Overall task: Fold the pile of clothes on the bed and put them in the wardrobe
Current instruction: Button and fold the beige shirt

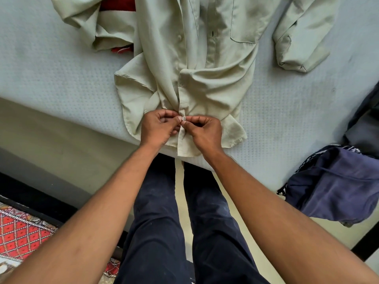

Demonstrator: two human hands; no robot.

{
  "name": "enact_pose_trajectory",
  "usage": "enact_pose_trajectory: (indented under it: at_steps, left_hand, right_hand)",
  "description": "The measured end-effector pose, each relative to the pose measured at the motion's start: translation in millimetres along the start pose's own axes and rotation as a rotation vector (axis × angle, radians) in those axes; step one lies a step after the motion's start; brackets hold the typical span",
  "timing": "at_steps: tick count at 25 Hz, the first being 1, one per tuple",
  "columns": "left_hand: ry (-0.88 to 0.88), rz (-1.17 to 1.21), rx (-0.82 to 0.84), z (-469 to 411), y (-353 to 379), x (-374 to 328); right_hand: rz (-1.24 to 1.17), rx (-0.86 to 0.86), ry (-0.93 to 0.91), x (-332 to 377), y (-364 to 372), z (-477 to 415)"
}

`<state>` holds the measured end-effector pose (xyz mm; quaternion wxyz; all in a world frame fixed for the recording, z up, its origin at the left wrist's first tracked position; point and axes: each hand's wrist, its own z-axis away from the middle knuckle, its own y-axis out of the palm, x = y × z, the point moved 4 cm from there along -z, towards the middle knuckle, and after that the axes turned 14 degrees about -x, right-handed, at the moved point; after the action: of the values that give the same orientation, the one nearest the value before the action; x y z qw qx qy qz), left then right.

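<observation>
A pale beige button-up shirt [184,58] lies front-up on the white mattress [51,68], its hem hanging over the near edge. My left hand [158,128] pinches the left side of the shirt's front placket near the hem. My right hand [205,132] pinches the right side, and a small button [183,118] shows between my fingertips. One sleeve [301,37] stretches out to the right; the other sleeve is bunched at the upper left. A chest pocket shows on the right front panel.
A red garment [118,5] peeks from under the shirt at the upper left. A dark blue garment [336,185] hangs over the bed's right edge. A red patterned rug [22,234] lies on the floor at the left. My legs stand against the bed.
</observation>
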<state>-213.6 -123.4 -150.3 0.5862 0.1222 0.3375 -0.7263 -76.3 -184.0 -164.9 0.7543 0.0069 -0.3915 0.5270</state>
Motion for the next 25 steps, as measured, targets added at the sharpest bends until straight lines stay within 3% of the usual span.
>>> enact_pose_trajectory:
  at_steps: [3,8,16,21,23,25]
  left_hand:
    - [0.010,0.102,-0.157,6.6,-1.8,6.5]
    - [0.189,-0.092,-0.118,8.1,1.2,6.0]
    - [0.350,-0.386,0.038,0.9,1.8,-10.1]
    - [0.172,-0.256,0.168,-6.4,-1.7,-11.3]
    - [0.189,-0.335,0.208,-8.4,-3.9,-14.7]
    - [0.285,-0.607,0.334,-5.8,-6.1,-21.8]
  right_hand:
    - [0.060,0.000,-0.068,4.0,0.6,0.8]
    - [0.068,-0.038,-0.082,7.6,0.1,3.1]
    - [-0.009,0.113,0.062,13.9,-8.1,-0.3]
    - [-0.065,0.216,0.202,24.7,-10.2,0.4]
    - [0.024,0.226,0.219,24.8,-11.6,-2.5]
    - [0.290,0.330,0.164,27.8,-16.0,-2.8]
